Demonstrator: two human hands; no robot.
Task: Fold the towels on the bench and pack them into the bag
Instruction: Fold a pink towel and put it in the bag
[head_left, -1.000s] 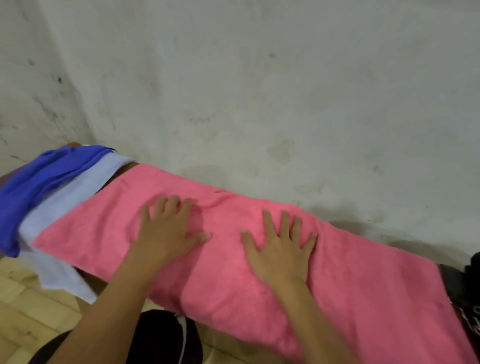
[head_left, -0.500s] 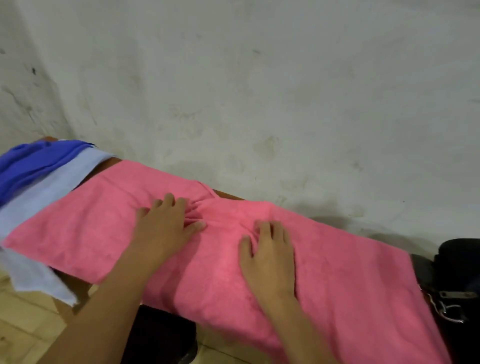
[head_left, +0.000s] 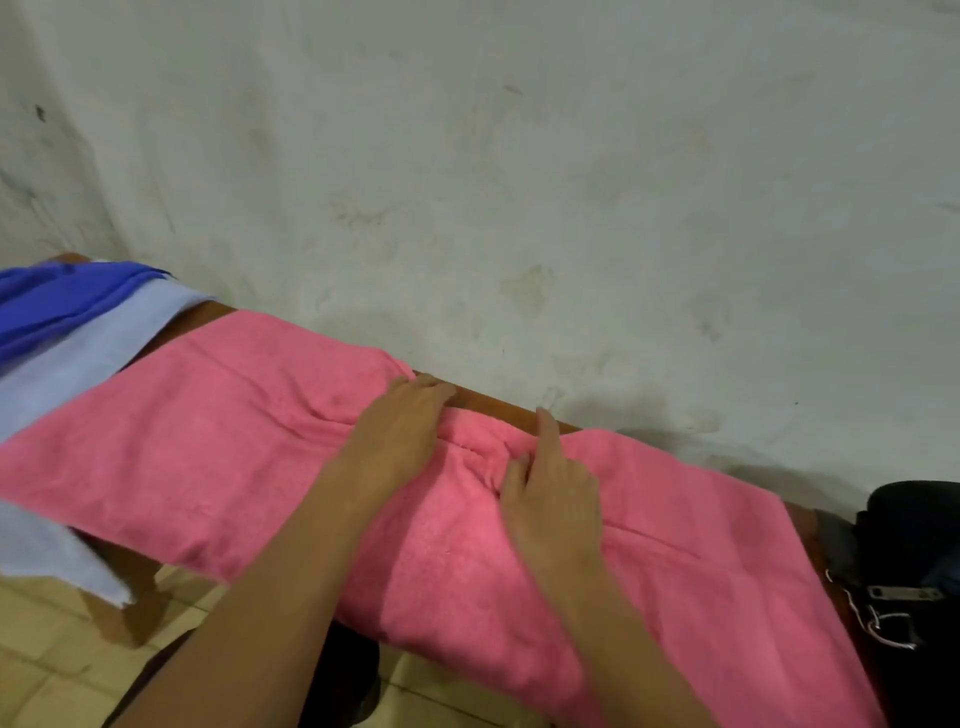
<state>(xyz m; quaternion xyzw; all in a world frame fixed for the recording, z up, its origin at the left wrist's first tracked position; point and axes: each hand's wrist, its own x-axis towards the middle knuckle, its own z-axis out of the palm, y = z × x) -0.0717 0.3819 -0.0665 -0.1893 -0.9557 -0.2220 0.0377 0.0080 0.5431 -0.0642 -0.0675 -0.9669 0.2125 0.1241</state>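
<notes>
pink towel (head_left: 218, 447): spread along the desk (head_left: 488, 400), front edge hanging off toward the floor; bunched at the far edge, mid-length.
pale blue towel (head_left: 78, 358): at the desk's left end, partly under the pink one, a corner dangling off the front. Likely to slide off if the pink one drags it.
dark blue towel (head_left: 47, 301): heaped on the pale blue one, far left.
bag (head_left: 914, 551): black, right end of the desk, touching or just beside the pink towel's end. Metal clip visible.
left hand (head_left: 400, 431): grip curled over the far edge, gathering cloth.
right hand (head_left: 550, 483): grip pinching a ridge of pink cloth, forefinger straight.
risk: overhang weight could pull the towel off when lifted; a grab at the bunch probably gives a skewed fold.
writing: none readable.
</notes>
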